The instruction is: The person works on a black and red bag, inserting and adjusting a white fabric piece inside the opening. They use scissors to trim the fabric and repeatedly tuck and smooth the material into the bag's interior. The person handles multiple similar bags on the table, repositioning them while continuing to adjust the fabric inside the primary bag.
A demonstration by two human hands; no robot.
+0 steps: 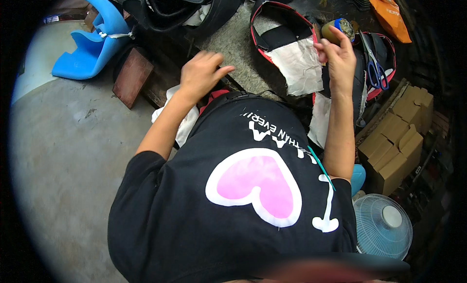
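Grey concrete floor (63, 151) fills left of frame; cluttered grey work surface (238, 49) upper centre. Left hand (200, 75) upper centre, fingers loosely curled, empty, above surface. Right hand (338, 59) upper right, fingertips pinched together, on what cannot tell, beside white sheet (299, 64) on black red-edged piece (279, 35). Scissors (374, 69) right; cardboard boxes (399, 137), fan (383, 225) lower right.

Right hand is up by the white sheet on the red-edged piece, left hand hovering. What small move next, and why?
Probably lower the left hand onto the white sheet to steady it. The right hand is raised with fingers pinched, what it holds unclear, and the sheet lies loose and creased over the red-edged black piece.
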